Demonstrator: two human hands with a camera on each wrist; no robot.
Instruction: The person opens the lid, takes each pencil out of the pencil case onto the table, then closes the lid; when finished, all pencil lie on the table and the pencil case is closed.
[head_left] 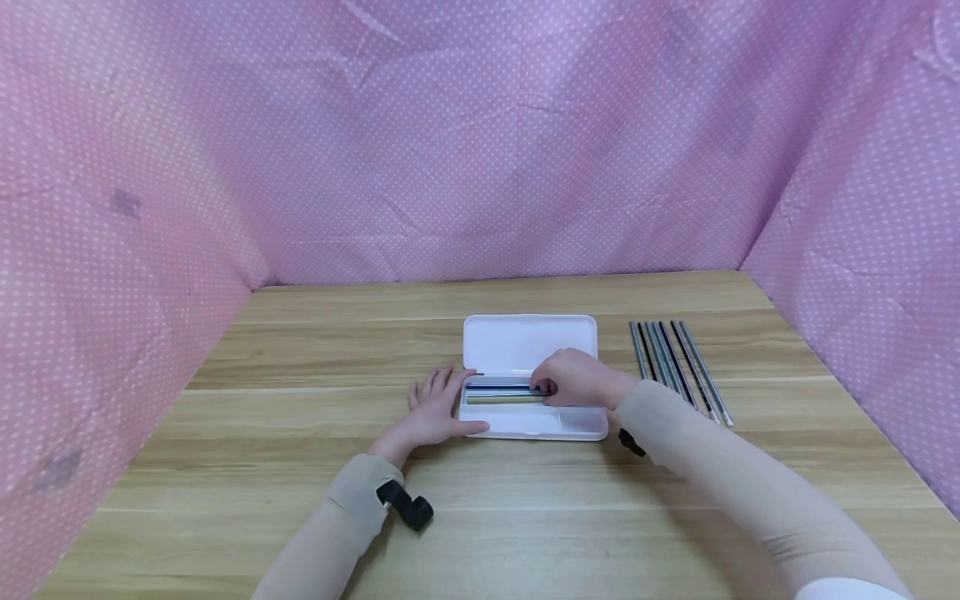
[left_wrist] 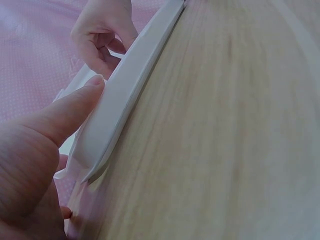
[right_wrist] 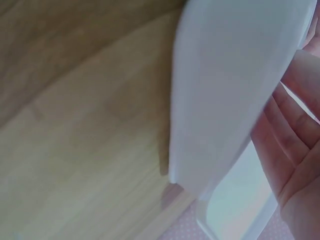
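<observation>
An opened white pencil case point(head_left: 528, 423) lies on the wooden table, its lid point(head_left: 528, 343) folded back on the far side. Several pencils point(head_left: 501, 399), dark and yellowish, lie lengthwise in its tray. My left hand point(head_left: 435, 417) rests at the case's left end, fingers spread and straight, with the thumb against the near rim in the left wrist view. Reaching over from the right, my right hand point(head_left: 576, 379) has curled fingers inside the tray, pinching at the right end of a pencil. Its fingertips are partly hidden, and the right wrist view shows the case wall beside it.
More pencils point(head_left: 667, 358), dark and silvery, lie side by side on the table point(head_left: 300, 400) to the right of the case, partly behind the right forearm. Pink dotted cloth point(head_left: 480, 167) hangs behind the table and along both sides.
</observation>
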